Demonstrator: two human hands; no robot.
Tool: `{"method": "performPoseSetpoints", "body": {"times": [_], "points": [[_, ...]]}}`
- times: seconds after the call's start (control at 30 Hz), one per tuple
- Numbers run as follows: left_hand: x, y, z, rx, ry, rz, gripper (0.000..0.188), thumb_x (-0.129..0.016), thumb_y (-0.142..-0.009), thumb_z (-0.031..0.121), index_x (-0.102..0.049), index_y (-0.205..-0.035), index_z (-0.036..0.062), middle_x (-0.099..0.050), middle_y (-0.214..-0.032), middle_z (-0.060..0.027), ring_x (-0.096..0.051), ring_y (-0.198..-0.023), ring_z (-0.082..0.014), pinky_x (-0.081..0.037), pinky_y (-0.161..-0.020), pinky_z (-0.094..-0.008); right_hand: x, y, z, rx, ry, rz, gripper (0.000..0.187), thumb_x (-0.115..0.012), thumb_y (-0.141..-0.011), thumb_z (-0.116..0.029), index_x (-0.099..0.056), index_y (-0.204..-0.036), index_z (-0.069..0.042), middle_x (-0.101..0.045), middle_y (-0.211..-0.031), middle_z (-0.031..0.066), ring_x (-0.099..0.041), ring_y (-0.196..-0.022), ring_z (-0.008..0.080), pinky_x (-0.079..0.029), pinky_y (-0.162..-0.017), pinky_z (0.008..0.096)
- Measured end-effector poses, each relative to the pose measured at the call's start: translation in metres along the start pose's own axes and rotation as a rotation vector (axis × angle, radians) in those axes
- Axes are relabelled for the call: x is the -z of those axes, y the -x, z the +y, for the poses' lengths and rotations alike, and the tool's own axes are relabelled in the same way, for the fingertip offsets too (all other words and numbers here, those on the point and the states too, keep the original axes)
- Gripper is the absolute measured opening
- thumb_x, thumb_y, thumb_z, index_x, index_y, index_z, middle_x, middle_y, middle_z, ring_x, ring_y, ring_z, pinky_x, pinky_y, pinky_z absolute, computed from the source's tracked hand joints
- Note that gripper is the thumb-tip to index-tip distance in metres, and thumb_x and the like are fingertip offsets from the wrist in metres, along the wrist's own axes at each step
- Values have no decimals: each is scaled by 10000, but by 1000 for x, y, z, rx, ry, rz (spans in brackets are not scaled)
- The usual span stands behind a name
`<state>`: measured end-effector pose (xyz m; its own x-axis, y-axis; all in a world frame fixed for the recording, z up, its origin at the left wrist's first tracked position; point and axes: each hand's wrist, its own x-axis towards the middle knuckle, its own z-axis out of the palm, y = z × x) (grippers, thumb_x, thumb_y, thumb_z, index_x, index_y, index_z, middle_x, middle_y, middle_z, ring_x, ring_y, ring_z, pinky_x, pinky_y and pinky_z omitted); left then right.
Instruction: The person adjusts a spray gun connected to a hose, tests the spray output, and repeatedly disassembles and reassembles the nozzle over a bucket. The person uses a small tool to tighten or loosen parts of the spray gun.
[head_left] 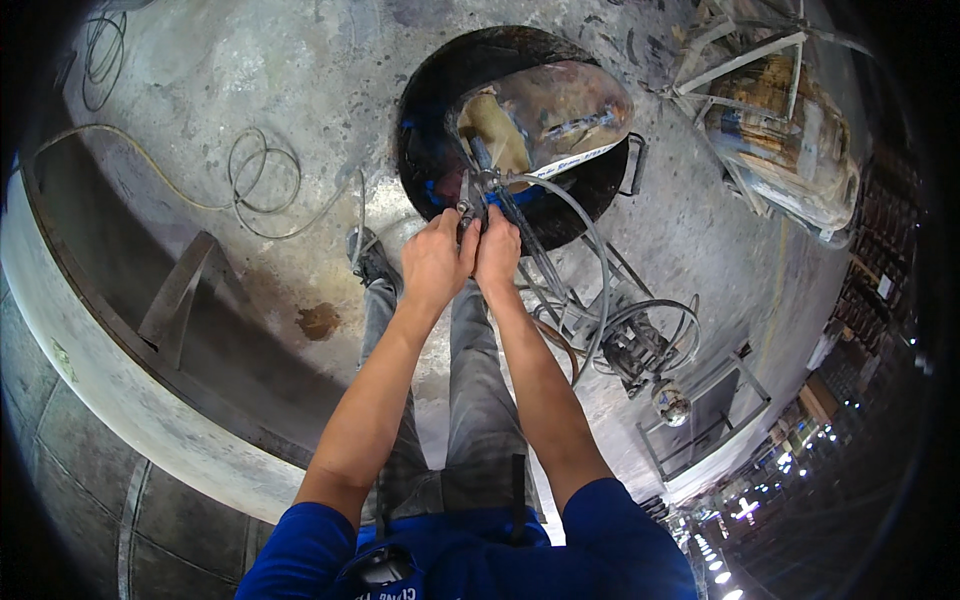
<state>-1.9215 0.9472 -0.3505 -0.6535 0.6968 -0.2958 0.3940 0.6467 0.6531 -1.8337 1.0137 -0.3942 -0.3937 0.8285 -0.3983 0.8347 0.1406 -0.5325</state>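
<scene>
My left hand [432, 260] and my right hand [497, 248] are side by side over the near edge of a round black tub [415, 130]. The left one is closed round a dark metal tool that looks like pliers [466, 192]. My right hand has its fingers wrapped round the lower part of a metal spray gun [489, 180], whose grey hose [588, 215] arches off to the right. My fingers partly hide both tools. Behind them in the tub lies a stained bag [570, 100] with a tan patch.
On the right, a pump-like machine [635, 345] stands among looped hoses. A thin hose [262, 170] coils on the concrete floor at left, beside a curved raised edge [120, 390]. A metal frame [745, 65] with a stained container [780, 150] is at upper right. My shoe [372, 258] is near the tub.
</scene>
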Motion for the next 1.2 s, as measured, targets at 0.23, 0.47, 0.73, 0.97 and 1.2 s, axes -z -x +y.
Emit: {"method": "performPoseSetpoints", "body": {"times": [0.23,0.47,0.73,0.97,1.2], "points": [[-8,-3,4,217,-121,-125,315,-646,-1040,321,-662,-943,22,-749,-839,-213,-732,-704,-445,-579,-636,-528,-1,1,-3,-60,4,-24,171,-701,-946,-152,-626,-997,-7,-741,-938,272,-710,-942,509,-541,-797,593],[-2,7,6,32,13,17,398,-616,-1064,384,-635,-852,47,-679,-691,-254,-696,-689,-486,-525,-639,-563,1,-1,0,-55,13,-31,145,-654,-963,-149,-648,-988,-7,-737,-927,286,-716,-927,508,-544,-765,579],[-7,2,-1,173,-15,-110,376,-595,-1070,360,-690,-881,48,-707,-720,-238,-712,-718,-488,-551,-662,-559,4,4,-3,-74,-16,-47,216,-703,-951,-194,-638,-1032,-5,-745,-951,274,-710,-955,518,-547,-817,606],[0,3,7,30,-55,-55,458,-559,-1094,409,-681,-854,38,-723,-788,-266,-714,-778,-486,-552,-707,-552,3,7,2,-40,-39,-13,261,-709,-979,-242,-657,-1001,13,-737,-914,287,-721,-918,497,-547,-768,571],[-6,3,6,149,-104,-36,483,-566,-1088,434,-701,-870,24,-717,-775,-268,-715,-783,-505,-552,-702,-563,-8,2,13,-41,-86,-24,229,-724,-955,-230,-673,-983,-8,-730,-862,281,-724,-845,502,-551,-732,569]]}}
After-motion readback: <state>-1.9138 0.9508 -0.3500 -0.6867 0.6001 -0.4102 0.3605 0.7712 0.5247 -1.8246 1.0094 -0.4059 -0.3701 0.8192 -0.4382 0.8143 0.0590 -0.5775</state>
